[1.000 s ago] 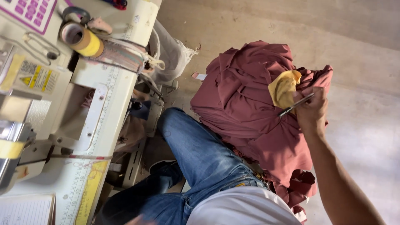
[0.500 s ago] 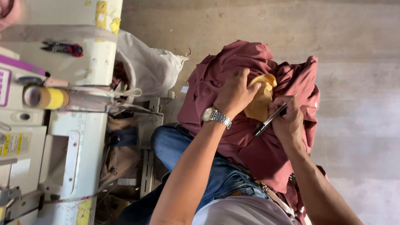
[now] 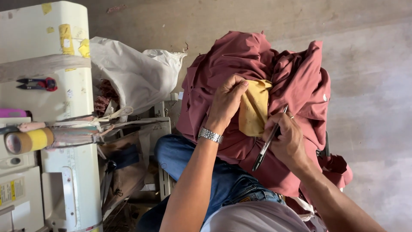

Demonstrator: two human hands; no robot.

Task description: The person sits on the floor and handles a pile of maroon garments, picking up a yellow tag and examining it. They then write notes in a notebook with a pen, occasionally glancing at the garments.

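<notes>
A heap of maroon cloth (image 3: 240, 64) lies to my right, beside my knee in blue jeans (image 3: 189, 159). On it sits a yellow piece of fabric (image 3: 254, 112). My left hand (image 3: 226, 103), with a metal watch on the wrist, grips the left edge of the yellow piece and the maroon cloth under it. My right hand (image 3: 286, 141) holds a dark pen (image 3: 268, 141) between its fingers and rests on the cloth against the yellow piece's right edge.
A cream sewing machine and table (image 3: 51, 86) fill the left side, with red-handled snips (image 3: 36, 83) and a roll of tape (image 3: 28, 141) on it. A white plastic bag (image 3: 128, 73) hangs next to the table. Bare concrete floor (image 3: 369, 107) lies to the right.
The view swung right, away from the machine. My left hand came in and took hold of the yellow piece on the maroon heap. My right hand kept the pen.
</notes>
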